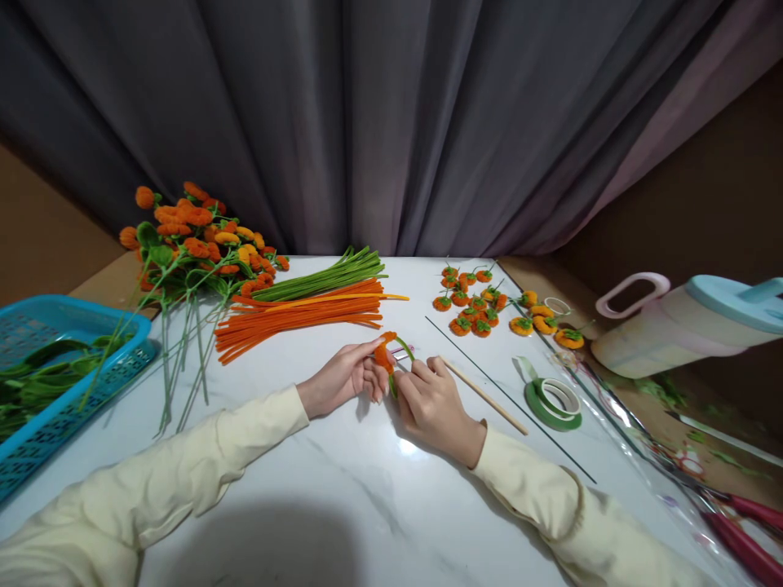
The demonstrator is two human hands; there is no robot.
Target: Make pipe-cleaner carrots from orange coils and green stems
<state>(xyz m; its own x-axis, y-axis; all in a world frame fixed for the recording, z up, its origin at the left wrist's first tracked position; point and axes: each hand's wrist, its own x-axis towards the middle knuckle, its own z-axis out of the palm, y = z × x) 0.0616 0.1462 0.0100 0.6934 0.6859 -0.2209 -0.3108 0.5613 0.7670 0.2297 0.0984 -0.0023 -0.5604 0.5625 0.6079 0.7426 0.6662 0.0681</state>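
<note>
Between my hands, over the middle of the table, is an orange pipe-cleaner flower head (pixel 384 354). My left hand (pixel 350 377) pinches its orange part from the left with thumb and fingers. A green pipe cleaner (pixel 404 348) curves out of the flower's right side. My right hand (pixel 435 406) is closed round the lower part of this green piece, its fingertips mostly hidden. Just behind the fingers, a small pinkish tool (pixel 402 352) lies on the table. A wooden stick (pixel 486 398) rests right of my right hand.
Orange pipe cleaners (pixel 299 319) and green ones (pixel 333 275) lie behind. Finished flowers (pixel 196 236) stand back left, near a blue basket (pixel 131 359). Small flower heads (pixel 471 303), green tape (pixel 541 408), a thin wire (pixel 507 397), a tumbler (pixel 661 326) and red-handled pliers (pixel 743 542) are right.
</note>
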